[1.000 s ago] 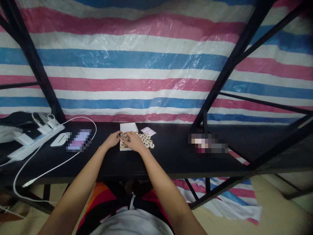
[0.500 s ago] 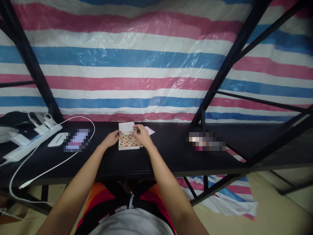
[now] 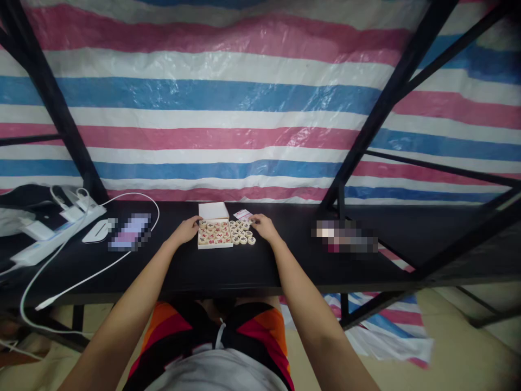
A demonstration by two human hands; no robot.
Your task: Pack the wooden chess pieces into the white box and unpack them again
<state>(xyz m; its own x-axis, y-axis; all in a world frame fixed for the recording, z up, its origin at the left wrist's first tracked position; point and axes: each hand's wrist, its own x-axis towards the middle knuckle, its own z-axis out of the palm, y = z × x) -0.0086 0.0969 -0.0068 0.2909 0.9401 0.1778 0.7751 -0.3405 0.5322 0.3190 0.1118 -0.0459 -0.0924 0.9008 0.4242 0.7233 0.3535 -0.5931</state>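
Observation:
An open white box (image 3: 215, 245) lies on the black desk, filled with round Chinese chess pieces (image 3: 217, 234) marked in red and black. My left hand (image 3: 186, 230) grips the box by its upper left side, fingers bent against the wall. To the right of the box, a cluster of loose Chinese chess pieces (image 3: 243, 239) with dark characters rests on the desk. At the far right edge of that cluster is my right hand (image 3: 264, 226), its thumb and fingertips closed on a piece that the fingers partly cover.
Behind the box stands its white lid or flap (image 3: 213, 210). A printed paper card (image 3: 243, 215) lies behind the loose pieces. Leftward are a blurred phone (image 3: 130, 232), a white flat device (image 3: 94, 232), a cable and a power strip (image 3: 52, 239). Black metal posts (image 3: 362, 136) frame the desk.
My right hand has moved from over the box rightward to the loose pieces, uncovering the box's right part and the cluster. My left hand stays at the box.

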